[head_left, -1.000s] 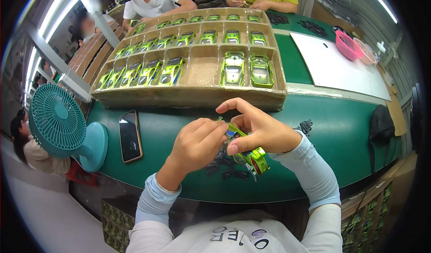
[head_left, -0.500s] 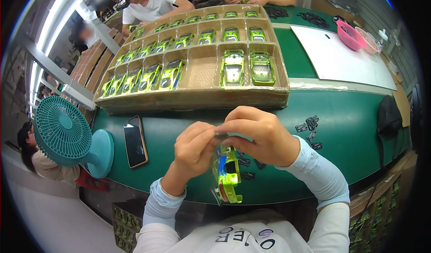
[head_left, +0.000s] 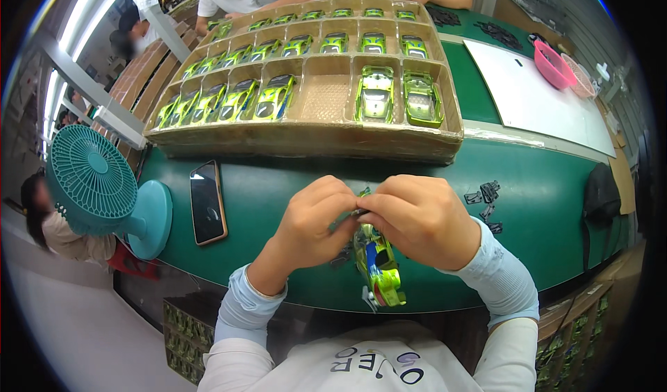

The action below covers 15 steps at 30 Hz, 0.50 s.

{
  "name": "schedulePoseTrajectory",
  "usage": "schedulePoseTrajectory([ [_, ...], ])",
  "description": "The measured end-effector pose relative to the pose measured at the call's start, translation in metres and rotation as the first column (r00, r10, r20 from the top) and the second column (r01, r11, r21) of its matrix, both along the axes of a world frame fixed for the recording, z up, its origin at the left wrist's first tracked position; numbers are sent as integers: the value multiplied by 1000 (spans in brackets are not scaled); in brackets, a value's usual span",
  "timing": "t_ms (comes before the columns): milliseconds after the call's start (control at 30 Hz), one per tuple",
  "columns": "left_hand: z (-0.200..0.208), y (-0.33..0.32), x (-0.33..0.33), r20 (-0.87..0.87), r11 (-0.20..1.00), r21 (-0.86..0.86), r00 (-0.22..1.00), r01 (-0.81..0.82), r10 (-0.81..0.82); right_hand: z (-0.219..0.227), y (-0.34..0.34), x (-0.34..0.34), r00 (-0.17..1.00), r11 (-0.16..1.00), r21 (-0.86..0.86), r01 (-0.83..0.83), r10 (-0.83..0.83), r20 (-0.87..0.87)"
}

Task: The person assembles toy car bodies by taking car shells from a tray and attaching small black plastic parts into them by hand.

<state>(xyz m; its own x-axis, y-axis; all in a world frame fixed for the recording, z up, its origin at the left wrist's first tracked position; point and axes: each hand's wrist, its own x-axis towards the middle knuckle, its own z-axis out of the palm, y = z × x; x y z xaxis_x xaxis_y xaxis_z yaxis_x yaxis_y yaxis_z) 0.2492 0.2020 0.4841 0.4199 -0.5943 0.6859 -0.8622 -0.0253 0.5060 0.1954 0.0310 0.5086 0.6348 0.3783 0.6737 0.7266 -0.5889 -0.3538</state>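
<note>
A bright green toy car body (head_left: 380, 270) with a blue patch hangs tilted below my fingers, over the near edge of the green table. My left hand (head_left: 316, 222) is closed, its thumb and fingertips pinching the far end of the car. My right hand (head_left: 424, 218) is closed as well, fingertips meeting the left ones at that same end. A small dark piece shows between the fingertips, mostly hidden. Beyond my hands stands a cardboard tray (head_left: 306, 140) with compartments of green toy car bodies, two of them (head_left: 376, 94) in its near right cells.
Black plastic parts (head_left: 486, 196) lie right of my hands. To the left are a phone (head_left: 208, 204) and a teal fan (head_left: 94, 176). A white board (head_left: 535, 93) and pink basket (head_left: 554, 65) sit at far right. Two people work across the table.
Both hands and the toy car have shifted slightly right in the picture, and the car now leans more. The tray appears a little higher and further right.
</note>
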Motion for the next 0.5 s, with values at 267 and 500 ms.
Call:
schedulePoseTrajectory([
  [267, -7, -5, -3, 95, 998, -16, 993, -65, 66, 3, -4, 3, 1000, 994, -104, -22, 23, 12],
  [500, -1, -8, -14, 100, 998, 21, 994, -55, 52, -5, -3, -1, 996, 996, -78, -52, 58, 73],
])
